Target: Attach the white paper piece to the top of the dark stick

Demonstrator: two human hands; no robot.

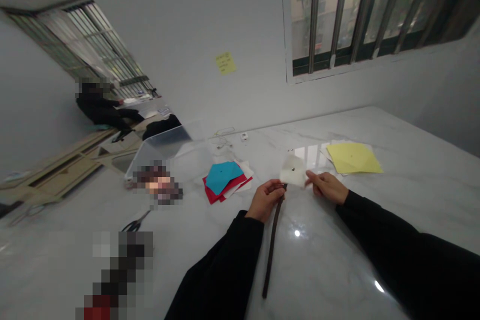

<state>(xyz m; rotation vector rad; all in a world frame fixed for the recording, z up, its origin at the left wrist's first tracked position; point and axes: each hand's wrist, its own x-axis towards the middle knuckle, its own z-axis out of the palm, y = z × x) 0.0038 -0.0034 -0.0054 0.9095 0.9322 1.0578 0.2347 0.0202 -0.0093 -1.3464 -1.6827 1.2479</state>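
Black sleeves lie nearest the camera, reaching in from the lower edge over a pale, glossy, marbled surface. Left hand: thumb and fingers pinched closed on the upper end of a dark, narrow strip; the strip's free length runs down toward the camera, slightly slanted. White sheet sits just beyond this grip, between the two hands, with a small dark spot near its middle; its lower left corner meets the fingertips of the left hand. Right hand: fingers bent, index fingertip at the sheet's right edge; cannot tell whether the thumb closes on it. To the left of the hands, a blue sheet overlaps red sheets and white pieces. To the right and farther back, a yellow sheet partly covers paler ones. Dark-handled scissors rest at left, near a pixelated patch; a second pixelated patch fills the lower left. Clear plastic box stands behind the scissors. Near the wall: thin cord and a small white object. Yellow note on the wall, barred window at upper right. Seated person in dark clothing at far left.
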